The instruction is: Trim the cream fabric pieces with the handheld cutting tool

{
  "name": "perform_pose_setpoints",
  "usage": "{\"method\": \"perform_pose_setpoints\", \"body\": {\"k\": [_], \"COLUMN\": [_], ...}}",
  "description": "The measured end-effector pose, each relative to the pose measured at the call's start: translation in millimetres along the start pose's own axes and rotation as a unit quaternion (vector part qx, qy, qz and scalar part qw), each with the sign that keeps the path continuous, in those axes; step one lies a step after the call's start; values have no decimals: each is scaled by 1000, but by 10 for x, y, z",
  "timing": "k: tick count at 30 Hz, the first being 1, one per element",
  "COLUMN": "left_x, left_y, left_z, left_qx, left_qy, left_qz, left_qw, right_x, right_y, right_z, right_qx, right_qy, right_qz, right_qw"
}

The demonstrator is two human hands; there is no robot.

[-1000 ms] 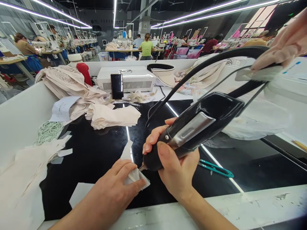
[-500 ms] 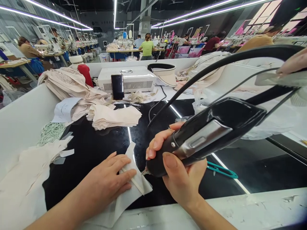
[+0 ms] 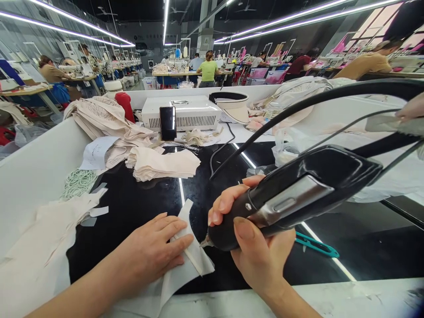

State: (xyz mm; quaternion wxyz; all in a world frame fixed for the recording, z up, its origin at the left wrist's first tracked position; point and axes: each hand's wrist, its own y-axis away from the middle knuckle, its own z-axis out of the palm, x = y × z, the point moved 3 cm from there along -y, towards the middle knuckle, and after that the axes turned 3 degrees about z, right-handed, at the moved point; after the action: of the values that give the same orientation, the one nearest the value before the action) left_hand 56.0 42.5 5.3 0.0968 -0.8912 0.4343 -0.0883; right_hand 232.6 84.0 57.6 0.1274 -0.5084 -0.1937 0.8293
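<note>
We see two bare hands at work on a black table (image 3: 139,194). The left hand (image 3: 154,247) lies palm down, almost flat, its fingers close together and slightly bent; it grips nothing but presses a folded white cloth (image 3: 197,254) to the surface. Part of the cloth extends beneath that hand, and its pointed corner lies between the two hands. The right hand (image 3: 260,254) is curled firmly around a black hand tool (image 3: 294,198), whose narrow metal tip (image 3: 206,241) meets or nearly meets the cloth's edge; we cannot tell whether they touch. Teal thread snips (image 3: 316,245) lie just beyond the right hand, and a stack of cream cloth pieces (image 3: 167,163) beyond the left. We judge three faults possible. Should the left hand's pressure slacken or fall unevenly, the fold may open or skew, and the edge would slip from the tip. Because the left fingertips rest near the tip, a jerk of the right hand could bring it against them. Finally, the black cable (image 3: 308,96), arching above the right hand, may pull the tool off line if it snags.
</note>
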Motion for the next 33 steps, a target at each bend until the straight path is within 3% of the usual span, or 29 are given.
{"method": "perform_pose_setpoints", "body": {"k": [4, 13, 19, 33], "left_x": [-7, 191, 100, 29], "left_y": [-9, 94, 127, 176], "left_z": [17, -40, -87, -12], "left_qx": [-4, 3, 0, -27], "left_qy": [-6, -19, -48, -19], "left_qz": [0, 13, 65, 53], "left_qw": [1000, 1000, 997, 998], "right_x": [0, -82, -86, -110], "right_y": [3, 100, 116, 100], "right_z": [6, 13, 40, 57], "right_qx": [-4, -30, -19, -22], "right_qy": [-7, -2, 1, 22], "right_qz": [-1, 7, -8, -22], "right_qw": [1000, 1000, 1000, 999]}}
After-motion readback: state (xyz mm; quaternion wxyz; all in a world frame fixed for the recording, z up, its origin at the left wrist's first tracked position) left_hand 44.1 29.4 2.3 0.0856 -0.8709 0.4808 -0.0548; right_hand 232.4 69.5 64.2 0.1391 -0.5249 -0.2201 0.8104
